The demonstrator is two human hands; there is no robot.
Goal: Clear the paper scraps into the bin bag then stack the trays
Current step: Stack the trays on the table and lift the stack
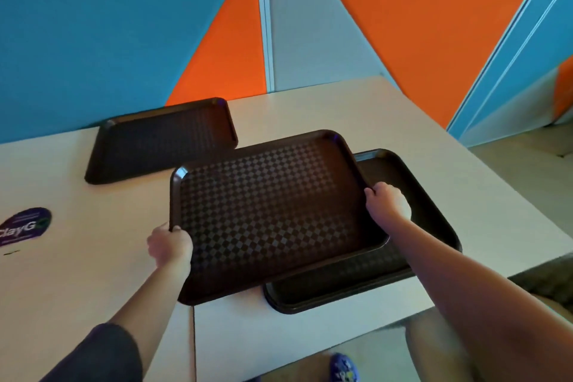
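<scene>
A dark brown checkered tray [269,211] is held tilted above the table, lapping over a second brown tray [434,226] that lies flat on the right. My left hand [169,246] grips the held tray's left edge. My right hand [387,203] grips its right edge. A third brown tray [161,143] lies flat at the back left, apart from the other two. No paper scraps and no bin bag show in this view.
The white table [93,257] has a seam running toward me and a purple oval sticker [26,226] at the left. Its right edge drops to the floor. Blue and orange wall panels stand behind. A blue shoe [342,369] shows below the near edge.
</scene>
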